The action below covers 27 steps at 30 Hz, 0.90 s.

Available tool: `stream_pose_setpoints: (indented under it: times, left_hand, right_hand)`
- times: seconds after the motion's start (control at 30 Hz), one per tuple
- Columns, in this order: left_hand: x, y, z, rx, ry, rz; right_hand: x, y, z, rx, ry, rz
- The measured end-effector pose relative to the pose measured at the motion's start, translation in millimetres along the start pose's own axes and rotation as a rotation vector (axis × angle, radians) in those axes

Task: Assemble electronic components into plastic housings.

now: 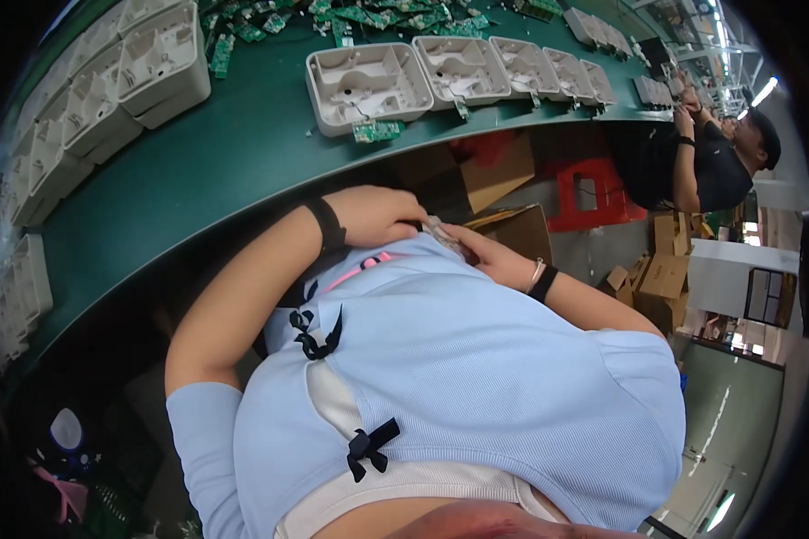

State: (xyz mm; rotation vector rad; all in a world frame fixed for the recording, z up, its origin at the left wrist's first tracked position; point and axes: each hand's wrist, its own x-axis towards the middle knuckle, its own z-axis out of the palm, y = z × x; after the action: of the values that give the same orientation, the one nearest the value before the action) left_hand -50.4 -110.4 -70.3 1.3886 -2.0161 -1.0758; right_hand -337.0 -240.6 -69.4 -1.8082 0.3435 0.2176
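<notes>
My left hand (382, 216), with a black band at its wrist, is held low beside the table's edge, in front of my light blue top. Its fingers are curled, and their tips are hidden. Close by, my right hand (494, 258), wearing a black band and a thin bracelet, is closed at a small pale, crumpled-looking thing (442, 235). That thing lies between both hands, mostly covered, so its kind does not show. A row of white plastic housings (368, 81) stands on the green table above my hands, with a green circuit board (377, 132) at the nearest one.
More white housings (162, 63) are stacked along the left of the green table (234, 171). Loose circuit boards (395, 18) are heaped at the back. A red stool (593, 193) and cardboard boxes (665, 278) stand at the right. Another person (715, 166) works farther along.
</notes>
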Motion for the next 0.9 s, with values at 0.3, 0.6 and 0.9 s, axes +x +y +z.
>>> stream_pose_setpoints:
  times: [0.3, 0.6, 0.9]
  left_hand:
    - [10, 11, 1, 0.008, -0.154, -0.12]
    - [33, 15, 14, 0.304, -0.046, -0.36]
    - [43, 24, 20, 0.171, -0.054, -0.423]
  right_hand:
    - [28, 28, -19, 0.216, 0.097, 0.4]
    - [5, 65, -64, 1.025, -0.004, 0.551]
    - [15, 65, -51, 1.41, 0.001, 0.503]
